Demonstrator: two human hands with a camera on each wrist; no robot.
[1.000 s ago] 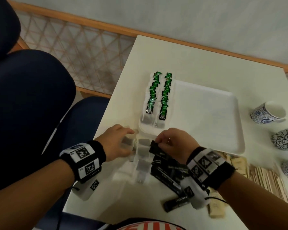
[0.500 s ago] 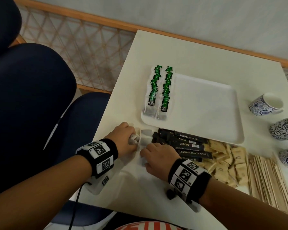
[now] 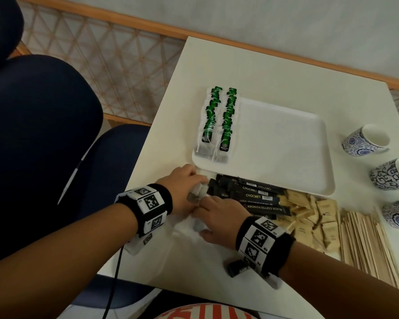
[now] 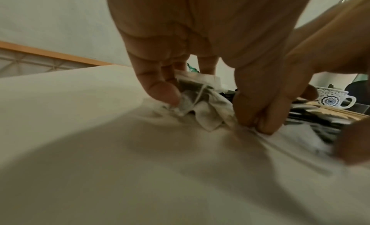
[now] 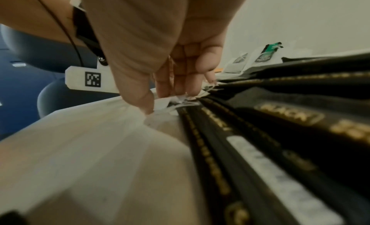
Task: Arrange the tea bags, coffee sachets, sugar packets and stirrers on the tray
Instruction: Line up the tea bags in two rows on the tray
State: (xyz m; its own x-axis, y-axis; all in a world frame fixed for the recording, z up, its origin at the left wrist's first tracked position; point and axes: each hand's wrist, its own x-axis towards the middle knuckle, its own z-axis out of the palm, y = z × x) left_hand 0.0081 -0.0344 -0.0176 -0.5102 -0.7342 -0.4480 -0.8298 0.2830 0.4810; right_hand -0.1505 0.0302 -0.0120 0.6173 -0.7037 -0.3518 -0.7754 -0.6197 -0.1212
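A white tray point(image 3: 286, 157) carries two rows of green-tagged tea bags point(image 3: 218, 120) along its left side. In front of it lie black coffee sachets point(image 3: 251, 195), brown sugar packets point(image 3: 316, 215) and wooden stirrers point(image 3: 366, 240) on the table. My left hand point(image 3: 194, 189) grips a crumpled clump of loose tea bags point(image 4: 200, 100) between fingers point(image 4: 160, 90) and thumb. My right hand point(image 3: 203, 215) is just beside it, pinching white tea-bag paper point(image 5: 176, 100) at the ends of the sachets point(image 5: 280, 133). The hands almost touch.
Three blue-patterned cups point(image 3: 364, 141) stand at the table's right edge. One black sachet point(image 3: 237, 269) lies alone under my right wrist. A dark blue chair point(image 3: 44, 134) is at the left, close to the table's left edge.
Both hands have drawn back toward me and closed together on the loose tea bags. The coffee sachets, earlier under my right hand, now lie bunched and uncovered in front of the tray.
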